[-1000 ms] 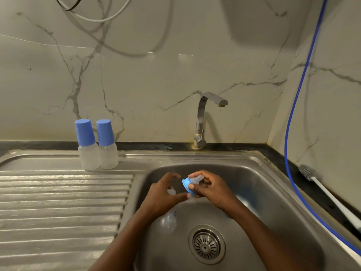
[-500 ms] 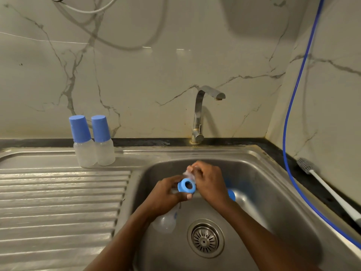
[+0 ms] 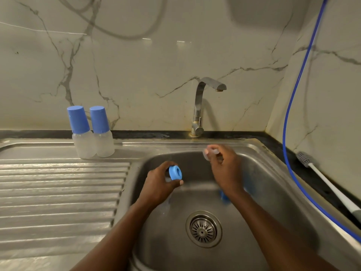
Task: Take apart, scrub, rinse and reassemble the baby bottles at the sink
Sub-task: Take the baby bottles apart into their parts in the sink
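Over the steel sink basin [image 3: 263, 184], my left hand [image 3: 159, 184] holds a blue screw ring [image 3: 175, 172] together with the clear bottle, whose body [image 3: 166, 204] shows faintly below the hand. My right hand [image 3: 224, 169] has lifted away to the right and pinches a clear silicone teat [image 3: 210, 152] at its fingertips. A blue cap [image 3: 224, 196] lies in the basin, mostly hidden behind my right wrist. Two capped bottles [image 3: 92, 133] with blue caps stand upright on the drainboard's back edge.
A chrome tap [image 3: 203, 106] rises behind the basin, not running. The drain strainer [image 3: 203, 229] sits in the basin floor. A bottle brush [image 3: 328, 184] with a white handle lies on the dark counter at right, beside a blue hose [image 3: 289, 133]. The ribbed drainboard [image 3: 58, 192] lies left.
The teat has come out of the blue ring: my right hand moved up and right with it, while my left hand kept the ring and bottle.
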`<state>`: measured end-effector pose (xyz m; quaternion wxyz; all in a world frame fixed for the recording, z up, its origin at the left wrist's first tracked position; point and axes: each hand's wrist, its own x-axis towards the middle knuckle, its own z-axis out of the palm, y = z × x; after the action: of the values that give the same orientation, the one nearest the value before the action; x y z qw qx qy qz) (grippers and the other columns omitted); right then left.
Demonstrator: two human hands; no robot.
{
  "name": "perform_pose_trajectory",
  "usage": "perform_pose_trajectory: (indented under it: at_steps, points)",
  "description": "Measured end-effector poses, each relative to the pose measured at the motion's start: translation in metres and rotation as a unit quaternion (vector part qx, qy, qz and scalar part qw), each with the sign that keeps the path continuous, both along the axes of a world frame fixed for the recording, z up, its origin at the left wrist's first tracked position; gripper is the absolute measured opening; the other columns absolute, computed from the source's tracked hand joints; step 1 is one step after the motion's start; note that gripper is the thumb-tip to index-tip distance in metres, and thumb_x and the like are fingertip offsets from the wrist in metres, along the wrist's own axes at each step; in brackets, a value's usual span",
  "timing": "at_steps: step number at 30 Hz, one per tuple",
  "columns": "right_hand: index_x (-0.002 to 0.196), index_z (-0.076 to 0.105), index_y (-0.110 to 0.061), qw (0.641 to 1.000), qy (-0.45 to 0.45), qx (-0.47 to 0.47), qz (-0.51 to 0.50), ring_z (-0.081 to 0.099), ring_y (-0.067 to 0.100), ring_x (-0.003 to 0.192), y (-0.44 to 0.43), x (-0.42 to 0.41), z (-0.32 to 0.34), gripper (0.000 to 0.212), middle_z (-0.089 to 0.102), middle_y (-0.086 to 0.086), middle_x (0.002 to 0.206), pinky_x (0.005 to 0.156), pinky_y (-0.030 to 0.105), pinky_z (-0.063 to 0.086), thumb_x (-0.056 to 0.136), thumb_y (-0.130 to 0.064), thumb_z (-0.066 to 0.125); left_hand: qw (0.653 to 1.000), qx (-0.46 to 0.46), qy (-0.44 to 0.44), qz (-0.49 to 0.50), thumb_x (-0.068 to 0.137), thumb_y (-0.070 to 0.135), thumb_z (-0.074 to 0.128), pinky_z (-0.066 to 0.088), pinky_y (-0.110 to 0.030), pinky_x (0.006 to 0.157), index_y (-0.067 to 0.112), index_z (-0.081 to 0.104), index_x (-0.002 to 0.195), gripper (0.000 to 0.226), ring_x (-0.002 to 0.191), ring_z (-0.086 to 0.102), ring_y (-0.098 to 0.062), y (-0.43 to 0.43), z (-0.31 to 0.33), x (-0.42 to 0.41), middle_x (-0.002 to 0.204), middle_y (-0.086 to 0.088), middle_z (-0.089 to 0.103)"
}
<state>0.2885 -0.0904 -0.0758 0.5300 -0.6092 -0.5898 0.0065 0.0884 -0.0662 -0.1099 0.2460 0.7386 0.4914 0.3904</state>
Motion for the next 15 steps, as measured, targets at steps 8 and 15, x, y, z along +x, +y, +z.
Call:
perform_pose_trajectory:
  at_steps: [8,15]
  points:
    - [0.101,0.067,-0.011,0.996,-0.034,-0.082,-0.007,0.061,0.016,0.083,0.000,-0.013,0.007,0.014,0.066,0.002,0.092,0.066,0.025,0.050,0.097,-0.019,0.055,1.000,0.003,0.002,-0.006,0.076,0.034,0.083,0.040,-0.004,0.067,0.027,0.059,0.120,0.051,0.086,0.053,0.011,-0.001,0.002,0.001,0.103,0.017,0.059]
    - [0.094,0.068,-0.010,0.971,0.078,-0.201,0.106,0.063,0.010,0.082,-0.001,-0.022,-0.002,0.010,0.065,0.000,0.092,0.062,0.015,0.054,0.095,-0.010,0.058,1.000,-0.003,0.005,-0.009,0.073,0.030,0.085,0.041,-0.010,0.070,0.028,0.060,0.117,0.051,0.085,0.053,0.009,0.000,0.000,0.000,0.092,0.028,0.050]
